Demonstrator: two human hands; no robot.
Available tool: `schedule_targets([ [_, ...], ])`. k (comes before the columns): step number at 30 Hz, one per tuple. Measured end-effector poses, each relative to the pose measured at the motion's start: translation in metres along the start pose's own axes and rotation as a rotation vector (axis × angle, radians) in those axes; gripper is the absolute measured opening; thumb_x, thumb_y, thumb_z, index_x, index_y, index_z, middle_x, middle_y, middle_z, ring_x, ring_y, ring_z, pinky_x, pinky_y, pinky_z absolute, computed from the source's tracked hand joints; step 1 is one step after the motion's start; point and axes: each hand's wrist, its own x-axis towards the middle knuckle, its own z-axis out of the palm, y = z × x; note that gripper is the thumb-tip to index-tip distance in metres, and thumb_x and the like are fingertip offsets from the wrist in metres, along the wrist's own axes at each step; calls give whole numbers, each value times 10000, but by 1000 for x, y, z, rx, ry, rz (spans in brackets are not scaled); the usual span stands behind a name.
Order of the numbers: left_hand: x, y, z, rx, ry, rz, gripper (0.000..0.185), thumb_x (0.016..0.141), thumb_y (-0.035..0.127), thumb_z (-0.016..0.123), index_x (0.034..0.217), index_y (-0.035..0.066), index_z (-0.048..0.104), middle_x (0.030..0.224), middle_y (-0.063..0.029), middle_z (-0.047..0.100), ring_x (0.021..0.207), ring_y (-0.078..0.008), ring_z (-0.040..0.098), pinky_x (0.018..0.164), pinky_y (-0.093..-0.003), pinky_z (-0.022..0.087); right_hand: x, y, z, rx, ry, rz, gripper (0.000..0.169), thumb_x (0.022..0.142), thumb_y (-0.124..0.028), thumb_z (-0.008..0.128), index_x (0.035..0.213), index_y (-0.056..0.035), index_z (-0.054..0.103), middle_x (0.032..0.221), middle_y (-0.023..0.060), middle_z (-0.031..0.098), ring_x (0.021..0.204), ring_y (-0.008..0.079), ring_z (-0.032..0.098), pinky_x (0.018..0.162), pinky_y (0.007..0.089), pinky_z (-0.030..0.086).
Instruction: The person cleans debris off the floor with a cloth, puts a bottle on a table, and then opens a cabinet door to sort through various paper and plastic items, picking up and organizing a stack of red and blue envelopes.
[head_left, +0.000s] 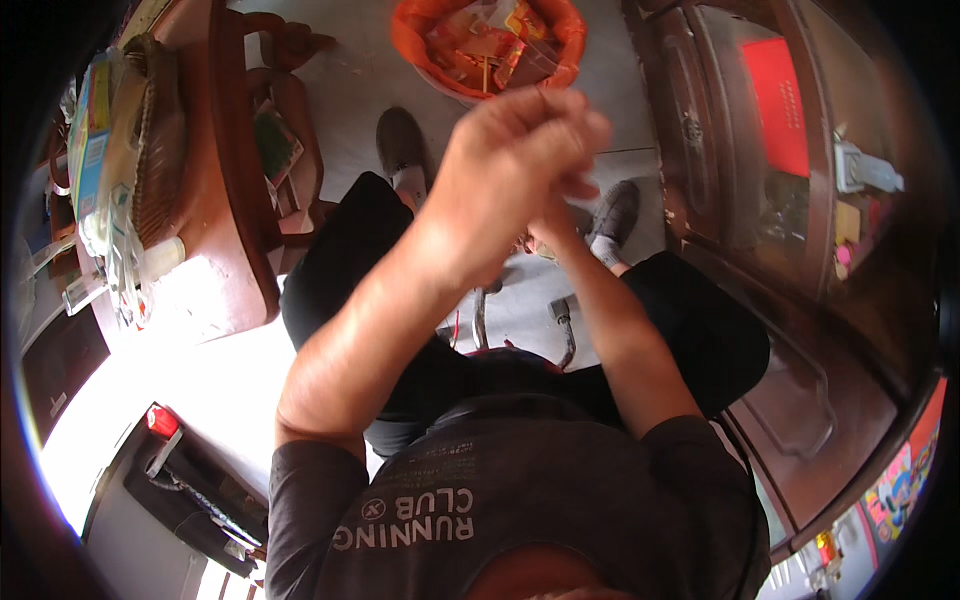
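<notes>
My left hand (529, 146) is raised in front of me, blurred, with its fingers curled; whether something thin is between them cannot be told. Lower down and partly behind it, my right hand (551, 225) is mostly hidden. A small pale and reddish thing (541, 247) shows beside its fingers, too unclear to name. Just beyond the left hand, on the floor, stands a waste bin lined with an orange bag (411, 46), holding wrappers (517, 56) and a thin wooden stick (485, 75). Between my legs are a bent metal tube (480, 319) and a dark angled metal part (566, 330).
At the left is a wooden table (202, 172) bearing a wicker basket (159, 142), a colourful box (91, 142) and plastic bags. A wooden cabinet (739, 142) with glass panes stands at the right, a red box (780, 105) showing in it. My shoes flank the floor ahead.
</notes>
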Motion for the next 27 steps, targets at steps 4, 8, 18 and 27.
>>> schedule_targets([
  [4, -13, -5, -4, -111, -81, -135, 299, 945, 109, 679, 1204, -10, 589, 977, -67, 679, 865, -142, 664, 787, -277, 544, 22, 2, 36, -276, -102, 37, 553, 778, -319, 719, 1245, -49, 597, 1172, 227, 643, 1105, 352, 629, 927, 448, 486],
  [8, -15, 6, -9, -197, -47, -302, 346, 954, 94, 667, 1263, -9, 551, 1039, -64, 677, 953, -120, 654, 832, -259, 536, 38, 12, 55, -400, -165, 57, 496, 772, -280, 702, 1208, -61, 613, 1146, 207, 644, 1087, 356, 628, 911, 449, 491],
  [18, 35, 12, -6, 114, -137, 0, 374, 938, 140, 687, 1219, -64, 549, 958, -63, 660, 856, -110, 629, 760, -267, 535, 29, -33, -51, -486, -132, -89, 369, 757, -185, 662, 1114, -91, 651, 1079, 157, 646, 1041, 368, 623, 870, 452, 503],
  [27, 91, 13, -52, 276, 250, 310, 431, 903, 195, 694, 1240, -55, 593, 921, -70, 662, 738, -101, 606, 647, -266, 510, -110, -137, -249, -368, 247, -455, 241, 729, -7, 647, 970, -20, 649, 1104, 167, 602, 1021, 378, 617, 870, 427, 506],
])
